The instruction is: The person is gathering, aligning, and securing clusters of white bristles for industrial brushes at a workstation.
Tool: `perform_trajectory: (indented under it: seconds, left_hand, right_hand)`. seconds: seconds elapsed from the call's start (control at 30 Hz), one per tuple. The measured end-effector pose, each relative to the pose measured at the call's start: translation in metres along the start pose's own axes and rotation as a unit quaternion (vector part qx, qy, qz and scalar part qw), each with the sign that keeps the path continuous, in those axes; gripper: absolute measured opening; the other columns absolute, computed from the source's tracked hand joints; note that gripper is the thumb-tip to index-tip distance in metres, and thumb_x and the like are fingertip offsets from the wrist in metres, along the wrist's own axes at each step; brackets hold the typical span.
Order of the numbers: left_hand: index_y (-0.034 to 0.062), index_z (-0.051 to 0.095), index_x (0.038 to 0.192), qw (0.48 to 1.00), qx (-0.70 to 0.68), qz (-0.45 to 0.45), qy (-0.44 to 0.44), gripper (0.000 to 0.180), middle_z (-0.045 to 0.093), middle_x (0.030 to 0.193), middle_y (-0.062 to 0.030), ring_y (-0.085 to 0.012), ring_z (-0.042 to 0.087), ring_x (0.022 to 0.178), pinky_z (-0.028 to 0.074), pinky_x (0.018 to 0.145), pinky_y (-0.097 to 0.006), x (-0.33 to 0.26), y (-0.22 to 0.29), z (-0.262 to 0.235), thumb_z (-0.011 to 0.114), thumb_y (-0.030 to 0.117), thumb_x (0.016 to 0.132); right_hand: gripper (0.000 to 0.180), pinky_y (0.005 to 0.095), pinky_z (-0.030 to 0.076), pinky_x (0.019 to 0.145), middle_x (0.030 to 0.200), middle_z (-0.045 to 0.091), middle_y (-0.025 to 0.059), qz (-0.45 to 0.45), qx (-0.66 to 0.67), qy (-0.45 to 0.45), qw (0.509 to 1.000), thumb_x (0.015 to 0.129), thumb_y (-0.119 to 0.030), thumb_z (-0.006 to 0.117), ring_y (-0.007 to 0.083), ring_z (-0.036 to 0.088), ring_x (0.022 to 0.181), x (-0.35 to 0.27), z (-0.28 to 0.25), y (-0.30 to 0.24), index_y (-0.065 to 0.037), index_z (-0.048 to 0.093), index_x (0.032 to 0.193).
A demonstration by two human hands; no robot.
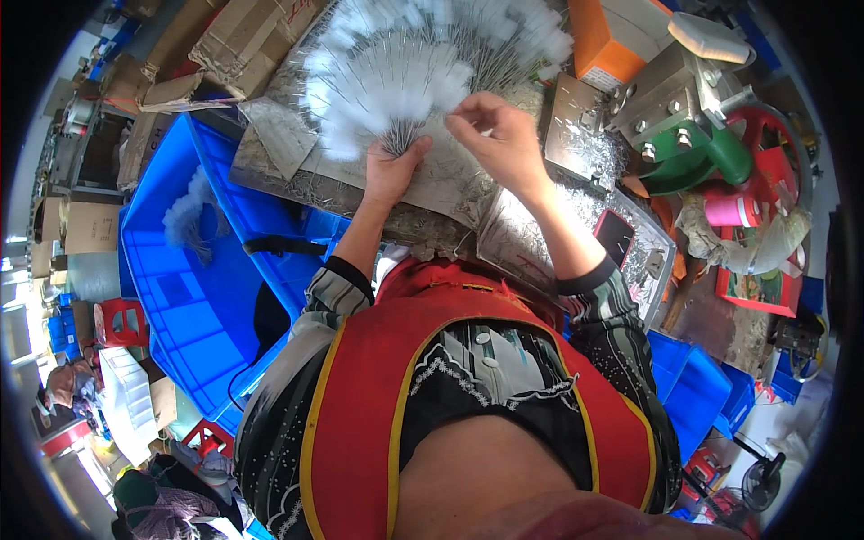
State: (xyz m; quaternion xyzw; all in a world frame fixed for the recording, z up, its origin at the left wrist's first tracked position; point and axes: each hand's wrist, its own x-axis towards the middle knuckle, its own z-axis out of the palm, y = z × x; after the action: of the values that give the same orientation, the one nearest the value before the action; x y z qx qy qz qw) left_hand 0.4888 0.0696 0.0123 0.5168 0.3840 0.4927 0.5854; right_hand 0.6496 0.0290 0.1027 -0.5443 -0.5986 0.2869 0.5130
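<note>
My left hand (391, 174) is closed round the wire stems of a bundle of white-tufted wire brushes (387, 94), which fans out above my fist with the tufts pointing away from me. At the fan's right edge is my right hand (500, 137), its thumb and forefinger brought together in a pinch. Whatever lies between those fingertips, if anything, is too small to make out. Behind the bundle, more white-tufted brushes (517, 40) lie heaped on the worktable (441, 180), their thin metal stems showing.
A metal tray (513, 236) of loose wire pieces sits by my right forearm, with a phone (615, 236) on it. Right of that stands a green and red machine (720, 157). A blue bin (193, 279) at left contains white tufts. An orange box (603, 45) stands at the back.
</note>
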Motion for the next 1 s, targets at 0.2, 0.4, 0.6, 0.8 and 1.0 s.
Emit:
perform_trajectory:
  seconds: [0.2,0.4,0.6,0.8,1.0]
  left_hand:
    - [0.0076,0.057,0.083,1.0,0.021,-0.009,-0.01,0.011,0.05,0.062,0.0048,-0.0036,0.042,0.05,0.031,0.044,-0.019,0.001,-0.001,0.0,0.065,0.014,0.079]
    - [0.0073,0.057,0.071,0.999,0.047,0.002,-0.006,0.015,0.051,0.057,0.0037,-0.0049,0.044,0.049,0.034,0.044,-0.021,0.002,0.0,-0.001,0.069,0.016,0.075]
    - [0.0066,0.055,0.067,0.999,0.007,0.036,0.014,0.019,0.05,0.056,0.0034,-0.0053,0.042,0.048,0.033,0.043,-0.022,0.0,-0.005,0.002,0.069,0.016,0.075]
    - [-0.0012,0.052,0.102,0.999,0.028,0.017,-0.022,0.03,0.052,0.066,0.0024,-0.0055,0.045,0.054,0.036,0.047,-0.019,0.001,-0.008,-0.004,0.065,0.01,0.078]
    - [0.0002,0.053,0.102,0.998,0.053,0.017,-0.018,0.028,0.053,0.067,0.0017,-0.0057,0.047,0.055,0.037,0.047,-0.019,0.002,-0.003,-0.002,0.064,0.009,0.078]
  right_hand:
    - [0.019,0.0282,0.048,0.057,0.065,0.061,0.0107,-0.04,0.045,0.033,0.998,0.072,-0.013,0.06,0.0188,0.062,0.061,0.008,0.029,0.006,0.001,0.059,0.085]
    - [0.022,0.0219,0.045,0.065,0.079,0.063,0.0039,0.03,0.084,0.1,0.991,0.072,-0.007,0.057,0.0078,0.057,0.069,0.005,0.037,0.005,0.001,0.059,0.093]
    - [0.008,0.0193,0.044,0.06,0.075,0.061,0.0047,0.0,0.147,0.163,0.976,0.078,-0.004,0.054,0.0071,0.056,0.068,0.009,0.033,0.015,-0.001,0.053,0.085]
    - [0.009,0.0185,0.035,0.044,0.054,0.049,-0.0035,0.055,0.193,0.122,0.972,0.073,-0.01,0.059,0.0021,0.043,0.049,0.012,0.021,0.005,-0.003,0.056,0.077]
    - [0.013,0.0198,0.035,0.044,0.052,0.05,-0.0019,0.038,0.132,0.109,0.985,0.072,-0.014,0.063,0.0028,0.043,0.047,0.02,0.016,-0.001,-0.003,0.058,0.077]
